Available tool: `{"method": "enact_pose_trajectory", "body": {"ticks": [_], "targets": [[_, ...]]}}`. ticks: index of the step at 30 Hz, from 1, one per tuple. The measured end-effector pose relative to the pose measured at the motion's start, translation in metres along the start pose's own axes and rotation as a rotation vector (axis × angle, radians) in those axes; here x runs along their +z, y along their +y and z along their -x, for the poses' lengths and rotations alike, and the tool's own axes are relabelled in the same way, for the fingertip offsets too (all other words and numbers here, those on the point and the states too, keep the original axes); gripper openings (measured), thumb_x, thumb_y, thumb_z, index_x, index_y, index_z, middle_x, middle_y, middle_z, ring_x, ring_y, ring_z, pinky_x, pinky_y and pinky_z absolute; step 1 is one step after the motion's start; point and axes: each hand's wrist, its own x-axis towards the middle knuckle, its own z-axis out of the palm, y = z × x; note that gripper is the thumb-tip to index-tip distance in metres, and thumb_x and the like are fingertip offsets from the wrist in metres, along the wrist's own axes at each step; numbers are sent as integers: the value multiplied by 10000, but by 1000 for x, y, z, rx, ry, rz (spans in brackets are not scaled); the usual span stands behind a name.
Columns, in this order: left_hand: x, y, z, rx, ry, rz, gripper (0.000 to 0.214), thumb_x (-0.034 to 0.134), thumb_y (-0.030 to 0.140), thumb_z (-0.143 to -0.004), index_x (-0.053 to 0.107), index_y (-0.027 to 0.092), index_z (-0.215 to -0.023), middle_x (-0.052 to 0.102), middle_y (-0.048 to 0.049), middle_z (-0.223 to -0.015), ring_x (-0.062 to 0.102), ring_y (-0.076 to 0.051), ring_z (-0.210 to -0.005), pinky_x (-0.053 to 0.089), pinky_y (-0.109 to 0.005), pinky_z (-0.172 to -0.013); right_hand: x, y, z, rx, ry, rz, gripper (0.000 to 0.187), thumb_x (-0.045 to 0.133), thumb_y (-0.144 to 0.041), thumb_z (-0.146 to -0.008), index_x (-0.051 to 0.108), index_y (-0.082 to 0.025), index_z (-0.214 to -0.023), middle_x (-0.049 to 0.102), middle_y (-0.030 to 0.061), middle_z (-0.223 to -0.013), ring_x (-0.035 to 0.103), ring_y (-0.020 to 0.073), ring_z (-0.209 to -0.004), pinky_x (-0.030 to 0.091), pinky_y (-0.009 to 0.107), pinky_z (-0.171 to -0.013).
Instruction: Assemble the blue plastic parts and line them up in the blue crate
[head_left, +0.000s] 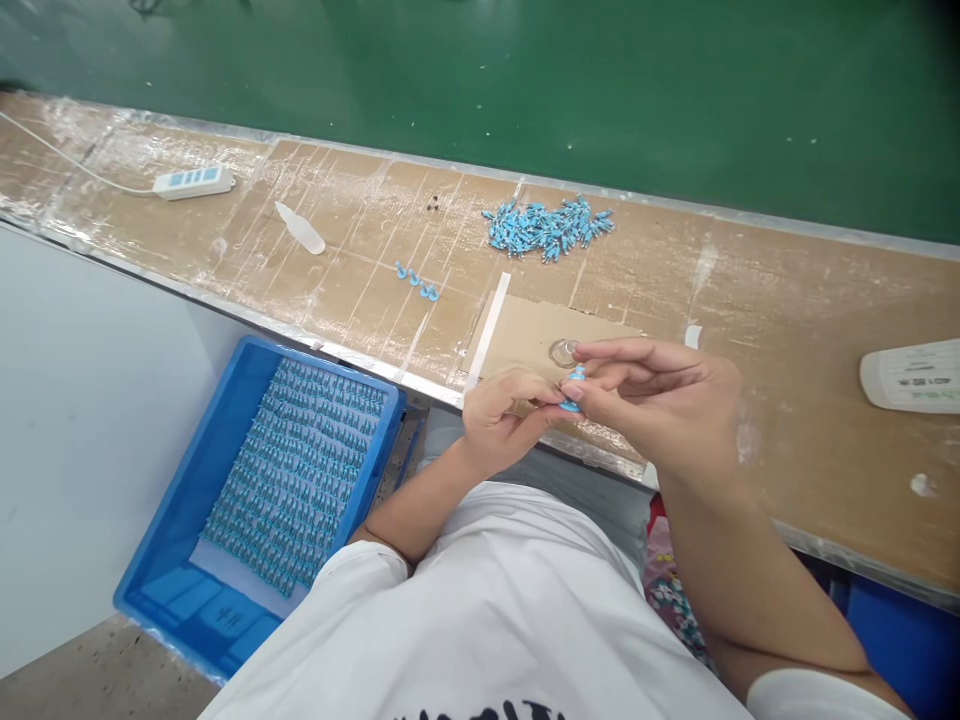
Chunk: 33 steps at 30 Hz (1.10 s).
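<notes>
Between my two hands is a small blue plastic piece [571,404], held just over the table's near edge. My left hand [506,415] pinches it from the left with thumb and fingers. From the right, my right hand [660,395] grips the same piece between thumb and fingertips. Right behind the fingers a small clear round dish [562,352] rests on a cardboard sheet [525,325]. Farther back lies a heap of small blue parts [544,230]. Several blue pieces [414,279] stand in a short row to the left.
A blue crate [169,510] at lower left holds rows of blue-green pieces. On the table are a white squeeze bottle [301,230], a power strip [193,182] with its cord, some tiny dark bits [433,203] and a large white bottle [911,376] at the right.
</notes>
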Motion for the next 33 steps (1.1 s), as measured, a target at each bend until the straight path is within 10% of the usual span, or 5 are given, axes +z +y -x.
{"method": "enact_pose_trajectory", "body": {"ticks": [23,33], "targets": [[-17,4,-16,120,-132,-248,240,677,456,-904,685,219,-863,492,-9,-804,469,-134,-713,412,-295,-702,6,3,7,26,20,-16,356,965,-400,-649,777,-227,-896,716,15,-668,714,197,-659,626,356,-807],[-14,-1,-19,112,-110,-68,251,759,490,-826,673,258,-867,459,-6,-804,493,-136,-723,429,-276,-612,3,9,1,144,-247,-349,180,883,-326,-775,808,-290,-935,740,9,-753,702,165,-609,632,271,-585]]}}
